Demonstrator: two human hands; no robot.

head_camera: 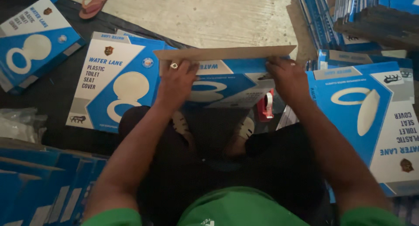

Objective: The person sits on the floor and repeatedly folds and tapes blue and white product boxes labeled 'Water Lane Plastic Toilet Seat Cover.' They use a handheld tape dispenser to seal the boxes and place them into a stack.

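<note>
A flat blue and white cardboard box (227, 84) stands upright between my knees, its brown top flap (227, 53) folded outward. My left hand (176, 84), with a ring on one finger, grips the box's upper left edge. My right hand (288, 77) grips its upper right edge. Both hands press on the box's face just under the flap. My feet in sandals (244, 130) rest at the box's base.
Assembled blue and white boxes lie on the floor at left (115, 82), far left (32, 42) and right (375, 121). A red tape dispenser (266, 107) sits beside my right hand. Flat cartons are stacked at lower left (39, 186) and upper right (349, 16). A pink sandal (94, 3) lies on the concrete.
</note>
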